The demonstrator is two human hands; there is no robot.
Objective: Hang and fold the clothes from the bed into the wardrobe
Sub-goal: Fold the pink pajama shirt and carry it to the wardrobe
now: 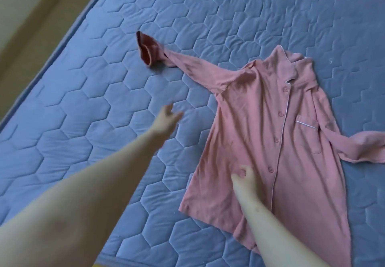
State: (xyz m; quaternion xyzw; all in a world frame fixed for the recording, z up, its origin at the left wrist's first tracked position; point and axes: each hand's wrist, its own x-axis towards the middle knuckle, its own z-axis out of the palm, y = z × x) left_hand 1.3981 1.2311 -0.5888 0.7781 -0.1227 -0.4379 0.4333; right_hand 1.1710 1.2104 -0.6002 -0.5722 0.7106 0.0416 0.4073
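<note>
A pink button-front pyjama shirt (260,133) lies face up on the blue quilted mattress (87,91), collar towards the far side. One sleeve (187,64) stretches out to the left, its cuff (146,48) standing up and folded back; the other sleeve trails off to the right. My left hand (166,118) hovers over bare mattress left of the shirt, fingers spread and holding nothing. Over the shirt's lower front, my right hand (244,180) hangs with fingers loosely curled; whether it touches or pinches the fabric I cannot tell.
The mattress edge (52,56) runs diagonally along the left, with beige floor (23,23) beyond it. Its near edge shows at the bottom left. The wardrobe is out of view.
</note>
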